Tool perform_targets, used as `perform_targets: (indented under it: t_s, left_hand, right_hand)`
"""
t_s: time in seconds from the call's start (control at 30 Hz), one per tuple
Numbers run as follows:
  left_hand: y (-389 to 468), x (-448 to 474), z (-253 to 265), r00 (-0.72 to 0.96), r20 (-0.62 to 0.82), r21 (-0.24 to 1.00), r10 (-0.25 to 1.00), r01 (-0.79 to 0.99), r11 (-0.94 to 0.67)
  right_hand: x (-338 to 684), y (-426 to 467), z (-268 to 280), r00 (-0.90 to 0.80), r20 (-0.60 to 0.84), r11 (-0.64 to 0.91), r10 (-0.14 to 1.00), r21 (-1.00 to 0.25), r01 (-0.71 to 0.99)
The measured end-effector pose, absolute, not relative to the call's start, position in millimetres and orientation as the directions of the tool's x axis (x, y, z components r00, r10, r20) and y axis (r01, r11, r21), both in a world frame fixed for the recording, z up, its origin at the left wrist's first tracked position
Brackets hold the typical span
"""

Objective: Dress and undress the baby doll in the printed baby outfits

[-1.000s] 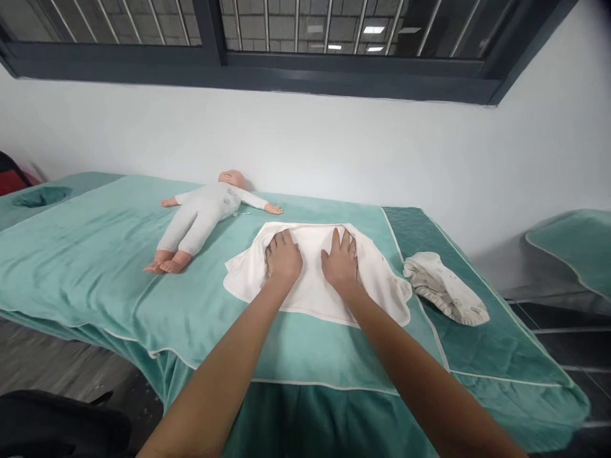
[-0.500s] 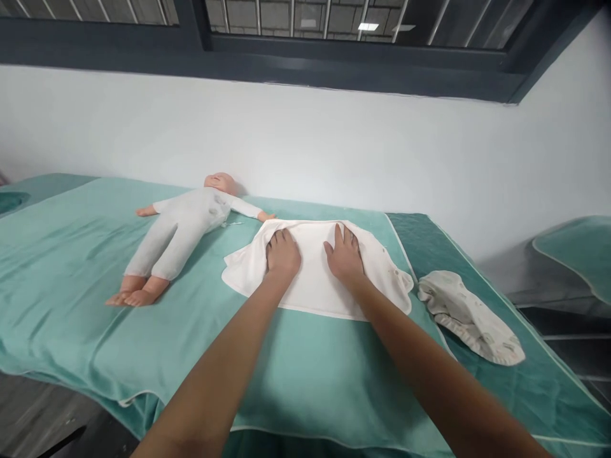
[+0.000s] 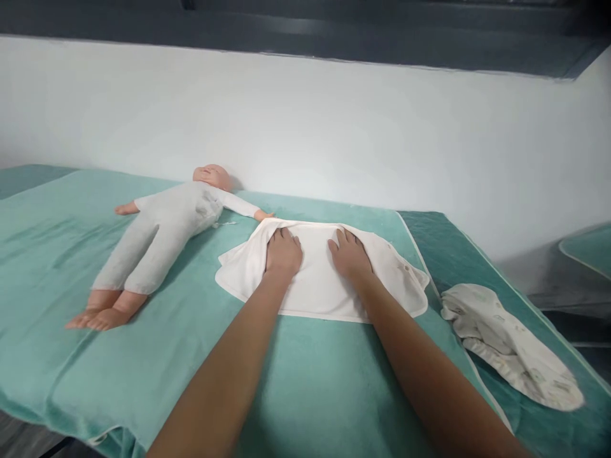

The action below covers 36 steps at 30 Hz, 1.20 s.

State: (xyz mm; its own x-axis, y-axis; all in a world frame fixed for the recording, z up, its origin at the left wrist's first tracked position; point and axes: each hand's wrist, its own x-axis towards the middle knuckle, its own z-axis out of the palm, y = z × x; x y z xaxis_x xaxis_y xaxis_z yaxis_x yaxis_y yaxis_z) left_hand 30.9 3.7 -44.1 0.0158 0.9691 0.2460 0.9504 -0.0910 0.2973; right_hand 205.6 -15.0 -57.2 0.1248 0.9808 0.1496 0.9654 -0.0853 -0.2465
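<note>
Two hands, the left hand (image 3: 284,252) and the right hand (image 3: 351,256), lie palm down on a white garment (image 3: 316,270), almost where they lie one second ago. What changes is mostly the view: the doll (image 3: 167,219) and the patterned garment (image 3: 513,346) look bigger, and of the window frame (image 3: 296,38) mainly the dark lower part remains. The fingers of both hands are stretched and a little parted, with the right thumb well apart; the tips are partly hidden at the folds, so I cannot tell if they pinch some cloth. The white garment rests in the middle of the green sheet (image 3: 305,388). Its far edge is nearly straight, and the sheet extends from its near hem toward the person. On its left, more sheet separates it from the doll's legs; the doll's nearer hand is at the far edge, touching or just beside. Its long axis runs left to right, roughly along the wall (image 3: 334,133), with buttons toward the right end.
</note>
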Motion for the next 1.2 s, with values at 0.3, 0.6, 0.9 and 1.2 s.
perform_targets:
  t_s: [0.3, 0.6, 0.9, 1.2]
  left_hand:
    - [-1.1, 30.5, -47.1, -0.011, 0.422, 0.303, 0.906, 0.944, -0.130]
    - [0.8, 33.5, -50.0, -0.017, 0.353, 0.275, 0.935, 0.957, -0.087]
    - [2.2, 35.2, -48.1, 0.002, 0.344, 0.242, 0.939, 0.966, -0.091]
    - [9.1, 34.5, -41.8, 0.020, 0.161, 0.265, 0.987, 0.962, -0.063]
  right_hand:
    - [201.8, -24.4, -54.5, 0.189, 0.299, -0.109, 0.935, -0.264, 0.958]
    - [200.9, -22.2, -56.5, 0.227, 0.214, -0.162, 0.950, -0.284, 0.945]
    - [198.0, -26.9, -53.8, 0.290, 0.243, -0.194, 0.926, -0.352, 0.916]
    - [203.6, -16.6, -58.8, 0.240, 0.122, -0.189, 0.963, -0.326, 0.926]
